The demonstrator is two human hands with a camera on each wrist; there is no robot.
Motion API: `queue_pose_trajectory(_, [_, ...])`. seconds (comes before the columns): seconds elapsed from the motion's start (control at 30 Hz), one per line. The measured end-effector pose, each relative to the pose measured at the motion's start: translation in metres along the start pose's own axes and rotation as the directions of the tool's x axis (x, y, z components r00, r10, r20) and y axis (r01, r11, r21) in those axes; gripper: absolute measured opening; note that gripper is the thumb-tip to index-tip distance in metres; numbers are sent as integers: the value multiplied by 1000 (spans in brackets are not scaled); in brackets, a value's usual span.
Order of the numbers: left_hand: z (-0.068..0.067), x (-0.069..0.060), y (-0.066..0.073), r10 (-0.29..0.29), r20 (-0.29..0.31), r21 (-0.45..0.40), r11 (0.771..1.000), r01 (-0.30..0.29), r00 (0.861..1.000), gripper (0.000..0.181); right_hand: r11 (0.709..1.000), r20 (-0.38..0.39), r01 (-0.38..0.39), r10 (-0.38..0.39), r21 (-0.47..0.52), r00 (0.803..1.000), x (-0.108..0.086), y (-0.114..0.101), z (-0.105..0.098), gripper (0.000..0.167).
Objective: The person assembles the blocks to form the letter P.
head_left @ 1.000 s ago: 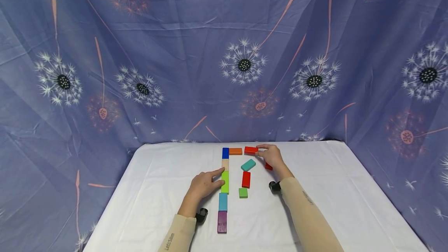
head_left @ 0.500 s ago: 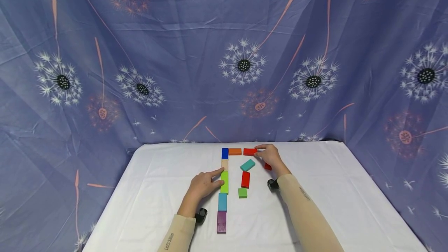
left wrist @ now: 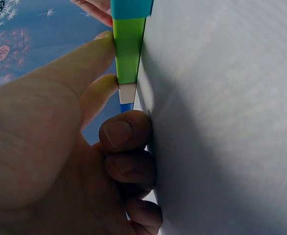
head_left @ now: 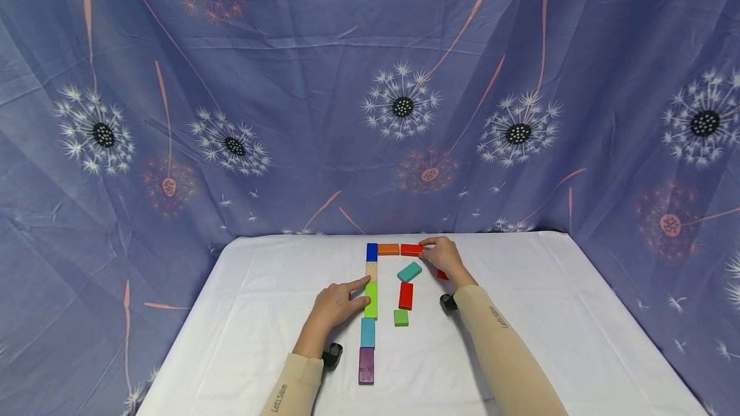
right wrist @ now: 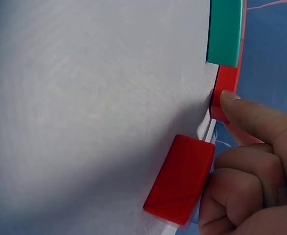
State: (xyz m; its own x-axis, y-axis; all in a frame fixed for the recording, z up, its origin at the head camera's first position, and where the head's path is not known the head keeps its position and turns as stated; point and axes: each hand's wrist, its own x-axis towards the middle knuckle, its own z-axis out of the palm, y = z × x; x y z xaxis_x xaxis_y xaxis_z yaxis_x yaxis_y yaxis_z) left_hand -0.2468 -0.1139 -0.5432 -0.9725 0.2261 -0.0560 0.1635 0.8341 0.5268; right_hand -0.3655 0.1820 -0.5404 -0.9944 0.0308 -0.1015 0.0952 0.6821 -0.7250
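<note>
My left hand (head_left: 335, 305) rests beside a column of blocks, its thumb against the lime block (head_left: 371, 301) and its index fingertip at the pale wooden block (head_left: 371, 271). In the left wrist view, the other fingers of the left hand (left wrist: 70, 132) are curled near the cloth. At the table's back, my right hand (head_left: 444, 257) pinches the right end of a red block (head_left: 411, 250), just right of an orange block (head_left: 388, 250). The right wrist view shows the right hand's thumb on that red block (right wrist: 225, 81), with another red block (right wrist: 181, 180) below.
The column also has a blue block (head_left: 372, 252) at its far end and light-blue (head_left: 367, 332) and purple (head_left: 366, 366) blocks nearer. Right of it lie a teal block (head_left: 409, 271), a red block (head_left: 406, 296) and a small green block (head_left: 401, 318). A patterned curtain (head_left: 324, 114) hangs behind.
My right hand has slid the pinched red block slightly left, narrowing the gap to the orange block. My left hand has stayed in place.
</note>
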Motion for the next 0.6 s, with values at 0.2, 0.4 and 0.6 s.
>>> queue_pose_trajectory(0.2, [0, 0, 0, 9, -6, -5, 1000, -9, 1000, 58, 999, -2, 11, -11, -47, 1000, -3, -3, 1, 35])
queue_pose_trajectory(0.4, [-2, 0, 1, 16, -10, -6, 1000, -16, 1000, 57, 998, -2, 13, -13, -69, 1000, -4, -7, 1, 37])
queue_pose_trajectory(0.6, [-2, -1, 1, 16, -11, -3, 1000, -16, 1000, 57, 995, 4, 18, -18, -98, 1000, -5, -9, 2, 38])
